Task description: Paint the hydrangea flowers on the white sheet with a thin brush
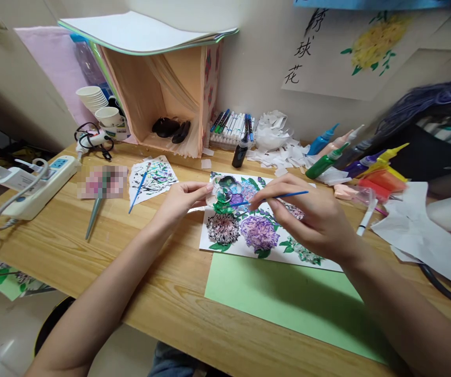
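My left hand (186, 199) pinches the left rim of a small round paint palette (230, 189) with wells of green, purple and dark paint. It is held over a white sheet (244, 253) bearing several textured flowers, among them a purple flower (260, 233) and a black-and-pink flower (223, 229) with green leaves. In my right hand (315, 217) is a thin blue paintbrush (292, 195), pointing left. Its tip reaches the palette's green paint; whether it touches is hard to tell. Below the white sheet a light green sheet (272, 298) lies on the wooden table.
Paint bottles (327, 159) stand and lean at the back right, near torn paper scraps (280, 152). A dark bottle (240, 152) stands before the markers (233, 125). Leftward are a second brush (139, 187) on paint-smeared paper (158, 178) and a power strip (42, 186).
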A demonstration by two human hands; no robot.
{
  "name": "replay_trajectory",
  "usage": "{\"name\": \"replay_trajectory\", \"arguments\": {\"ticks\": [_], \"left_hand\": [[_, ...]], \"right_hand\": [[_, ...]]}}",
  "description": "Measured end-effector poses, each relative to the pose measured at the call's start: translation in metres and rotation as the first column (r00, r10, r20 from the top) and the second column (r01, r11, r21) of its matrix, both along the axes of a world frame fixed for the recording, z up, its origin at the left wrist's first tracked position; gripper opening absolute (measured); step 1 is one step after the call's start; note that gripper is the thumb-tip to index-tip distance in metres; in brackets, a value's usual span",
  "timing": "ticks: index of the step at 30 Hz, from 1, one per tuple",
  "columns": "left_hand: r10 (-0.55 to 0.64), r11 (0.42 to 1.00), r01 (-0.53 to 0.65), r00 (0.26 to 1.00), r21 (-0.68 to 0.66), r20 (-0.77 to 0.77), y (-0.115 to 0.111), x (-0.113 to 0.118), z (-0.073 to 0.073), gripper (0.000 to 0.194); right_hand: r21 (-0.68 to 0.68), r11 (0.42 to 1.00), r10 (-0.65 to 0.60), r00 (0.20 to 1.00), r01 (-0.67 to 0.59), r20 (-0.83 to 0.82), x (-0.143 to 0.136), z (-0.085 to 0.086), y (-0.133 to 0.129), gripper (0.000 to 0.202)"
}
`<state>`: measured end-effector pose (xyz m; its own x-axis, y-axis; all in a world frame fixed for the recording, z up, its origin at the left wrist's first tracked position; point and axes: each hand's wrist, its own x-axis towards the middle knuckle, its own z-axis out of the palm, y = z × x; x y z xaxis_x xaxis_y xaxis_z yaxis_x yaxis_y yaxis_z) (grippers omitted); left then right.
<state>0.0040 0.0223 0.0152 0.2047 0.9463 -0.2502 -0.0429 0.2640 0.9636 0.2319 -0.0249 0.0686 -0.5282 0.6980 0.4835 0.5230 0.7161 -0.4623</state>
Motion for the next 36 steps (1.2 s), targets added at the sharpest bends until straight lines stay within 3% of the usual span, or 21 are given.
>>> {"name": "replay_trajectory", "arguments": {"ticks": [10,15,24,29,36], "left_hand": [[0.018,1.0,-0.018,1.0,-0.006,0.015,0.0,-0.001,0.001,0.033],[0.0,1.0,0.0,1.0,-0.005,0.018,0.0,-0.001,0.001,0.034],[-0.005,1.0,0.005,1.0,-0.01,0.013,0.001,-0.001,0.0,0.033],[-0.008,1.0,0.008,1.0,-0.019,0.004,0.001,-0.001,-0.002,0.033],[-0.009,1.0,0.009,1.0,-0.026,0.008,0.002,-0.002,-0.003,0.03]], "right_hand": [[-0.098,0.995,-0.043,0.995,0.034,-0.093,0.009,0.001,0.006,0.018],[-0.168,0.985,-0.051,0.998,0.043,-0.045,0.012,0.003,0.008,0.018],[-0.15,0.989,-0.03,0.984,0.004,-0.176,0.015,0.006,0.007,0.019],[-0.132,0.989,-0.071,0.994,0.06,-0.081,0.013,0.007,0.008,0.018],[-0.144,0.989,-0.058,0.992,0.042,-0.109,0.016,0.008,0.009,0.017]]}}
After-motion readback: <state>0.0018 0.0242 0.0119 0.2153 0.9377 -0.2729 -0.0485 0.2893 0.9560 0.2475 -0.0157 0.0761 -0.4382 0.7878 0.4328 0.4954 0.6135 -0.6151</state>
